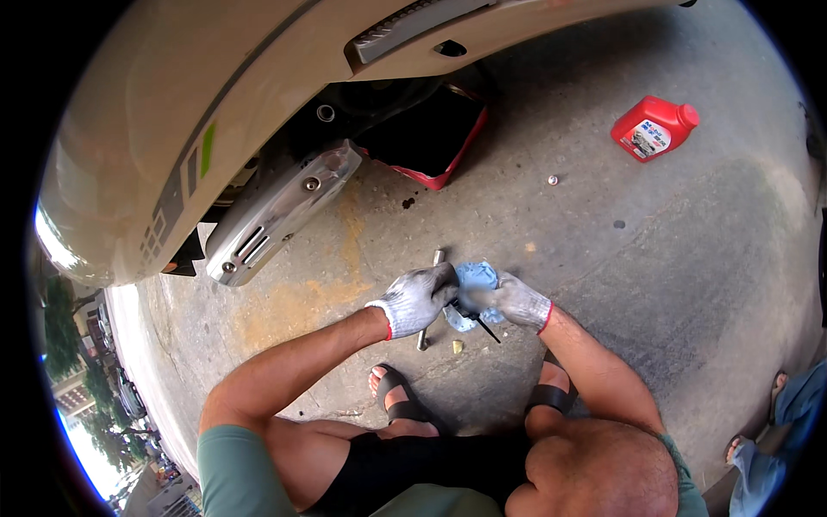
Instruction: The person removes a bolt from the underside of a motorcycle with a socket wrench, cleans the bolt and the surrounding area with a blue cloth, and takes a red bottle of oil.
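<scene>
Both my hands wear grey work gloves with red cuffs. My left hand [419, 297] is closed around the end of a thin dark rod-like part [488, 330]. My right hand [515, 300] presses a crumpled blue rag [475, 278] against that part, fingers wrapped over the cloth. The hands meet just above the concrete ground, in front of my knees. A metal wrench [437, 258] lies on the ground under my left hand, mostly hidden by it.
A beige scooter body [172, 112] with a chrome exhaust [276, 211] fills the upper left. Under it sits a black drain pan with a red rim [431, 142]. A red oil bottle [655, 127] lies upper right. Another person's feet [758, 448] are at the lower right.
</scene>
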Motion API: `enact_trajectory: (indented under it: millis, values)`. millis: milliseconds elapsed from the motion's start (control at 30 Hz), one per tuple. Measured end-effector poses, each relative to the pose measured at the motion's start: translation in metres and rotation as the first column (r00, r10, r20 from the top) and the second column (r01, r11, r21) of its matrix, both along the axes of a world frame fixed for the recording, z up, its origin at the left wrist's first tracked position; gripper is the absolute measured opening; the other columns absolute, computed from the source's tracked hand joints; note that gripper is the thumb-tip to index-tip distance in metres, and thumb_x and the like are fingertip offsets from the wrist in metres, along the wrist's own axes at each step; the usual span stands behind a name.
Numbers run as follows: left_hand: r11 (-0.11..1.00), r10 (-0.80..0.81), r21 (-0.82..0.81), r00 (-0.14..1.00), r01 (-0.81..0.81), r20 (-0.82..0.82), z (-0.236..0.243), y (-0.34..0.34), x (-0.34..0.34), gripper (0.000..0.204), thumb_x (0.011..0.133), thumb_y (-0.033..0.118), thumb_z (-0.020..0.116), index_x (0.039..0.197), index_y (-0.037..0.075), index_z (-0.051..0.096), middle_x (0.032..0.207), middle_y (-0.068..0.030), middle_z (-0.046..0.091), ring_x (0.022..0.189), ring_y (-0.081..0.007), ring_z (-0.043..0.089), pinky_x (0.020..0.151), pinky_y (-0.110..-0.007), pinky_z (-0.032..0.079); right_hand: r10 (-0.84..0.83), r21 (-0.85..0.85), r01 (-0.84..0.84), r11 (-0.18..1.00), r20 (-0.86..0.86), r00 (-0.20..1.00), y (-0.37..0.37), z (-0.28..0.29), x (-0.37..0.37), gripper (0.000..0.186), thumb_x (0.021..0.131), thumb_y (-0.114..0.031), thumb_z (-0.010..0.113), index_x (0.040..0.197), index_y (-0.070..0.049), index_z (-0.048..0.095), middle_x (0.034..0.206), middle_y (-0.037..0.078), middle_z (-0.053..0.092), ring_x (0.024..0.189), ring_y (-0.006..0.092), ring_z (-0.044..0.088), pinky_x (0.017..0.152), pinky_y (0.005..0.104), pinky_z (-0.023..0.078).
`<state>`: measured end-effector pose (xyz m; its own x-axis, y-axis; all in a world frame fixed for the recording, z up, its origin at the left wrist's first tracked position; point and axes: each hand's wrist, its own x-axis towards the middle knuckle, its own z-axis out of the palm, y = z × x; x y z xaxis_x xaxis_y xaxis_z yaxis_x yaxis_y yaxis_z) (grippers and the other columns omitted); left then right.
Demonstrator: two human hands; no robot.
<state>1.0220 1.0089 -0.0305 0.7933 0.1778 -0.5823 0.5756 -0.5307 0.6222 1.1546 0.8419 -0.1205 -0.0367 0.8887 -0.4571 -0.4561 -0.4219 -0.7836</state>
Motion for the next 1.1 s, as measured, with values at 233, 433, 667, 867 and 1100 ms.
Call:
enact_trajectory:
  millis: [233,433,667,867,1100]
  values:
    - [0.991,-0.121,0.081,0.969,0.106,0.217,0.003,0.001,0.001,0.018,0.092,0.019,0.062,0.103,0.004,0.061,0.097,-0.0169,0.064,0.094,-0.0373,0.063,0.082,-0.044,0.05,-0.125,-0.134,0.06,0.989,-0.563,0.817,-0.009,-0.005,-0.002,0.036,0.093,-0.026,0.07,0.12,-0.003,0.063,0.11,0.003,0.068,0.101,0.0131,0.065,0.089,0.0286,0.053]
    - [0.986,-0.146,0.127,0.922,0.107,0.358,0.006,0.001,0.004,0.016,0.087,0.011,0.067,0.102,0.005,0.063,0.095,-0.0139,0.064,0.092,-0.0342,0.064,0.08,-0.041,0.053,-0.22,-0.113,0.196,0.974,-0.673,0.706,-0.012,-0.022,-0.014,0.038,0.093,-0.023,0.069,0.125,-0.004,0.06,0.115,0.005,0.066,0.102,0.0145,0.065,0.087,0.0304,0.054]
    - [0.991,-0.071,0.132,0.954,0.034,0.291,0.008,0.004,0.003,0.017,0.091,0.015,0.065,0.104,0.004,0.063,0.096,-0.0142,0.064,0.094,-0.0336,0.065,0.081,-0.041,0.052,-0.256,-0.034,0.297,0.954,-0.605,0.754,-0.009,-0.015,-0.019,0.039,0.094,-0.021,0.066,0.129,-0.005,0.056,0.12,0.005,0.064,0.107,0.0169,0.063,0.096,0.0335,0.052]
    - [0.995,0.1,0.003,0.992,-0.1,-0.075,0.001,0.005,0.01,0.036,0.098,0.034,0.055,0.107,-0.001,0.06,0.093,-0.0169,0.069,0.087,-0.0284,0.068,0.08,-0.04,0.052,-0.311,0.149,0.325,0.934,-0.11,0.944,-0.002,-0.012,-0.018,0.043,0.09,-0.01,0.067,0.131,-0.003,0.057,0.123,0.005,0.065,0.112,0.0149,0.061,0.1,0.0309,0.048]
    - [0.984,0.153,-0.068,0.974,-0.166,-0.168,-0.002,0.002,0.014,0.032,0.096,0.028,0.054,0.102,-0.003,0.06,0.084,-0.0135,0.067,0.074,-0.0188,0.066,0.069,-0.036,0.053,-0.293,0.016,0.295,0.955,-0.071,0.953,-0.003,0.004,-0.015,0.039,0.09,-0.011,0.068,0.126,-0.002,0.06,0.118,0.004,0.066,0.105,0.0135,0.063,0.095,0.0297,0.051]
